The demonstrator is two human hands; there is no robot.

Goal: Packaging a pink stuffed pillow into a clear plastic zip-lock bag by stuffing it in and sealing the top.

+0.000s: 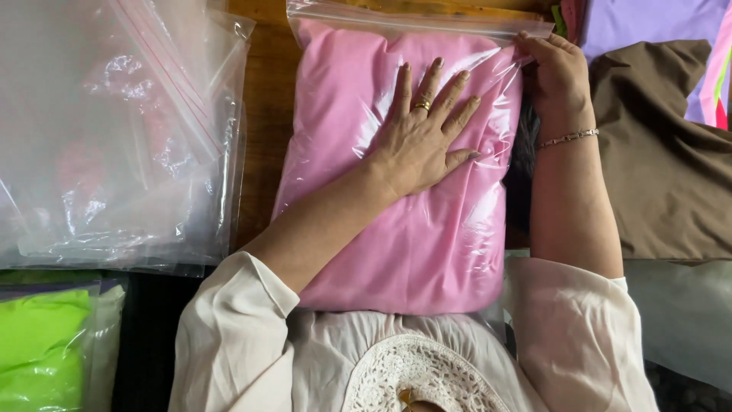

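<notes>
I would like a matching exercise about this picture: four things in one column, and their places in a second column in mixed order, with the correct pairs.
Things:
1. left hand
2. right hand
3. stack of empty clear bags
4. brown cloth

Places:
A. at the far right corner of the pink-filled bag, by its zip strip
B. left of the pink-filled bag
C. flat on the middle of the pink-filled bag
D. right of the pink-filled bag

Pairs: 1-C, 2-A, 3-B, 4-D

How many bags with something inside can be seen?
2: a pink-filled bag in the middle under the left hand, and a green-filled bag at lower left. The clear pile may hide more.
</notes>
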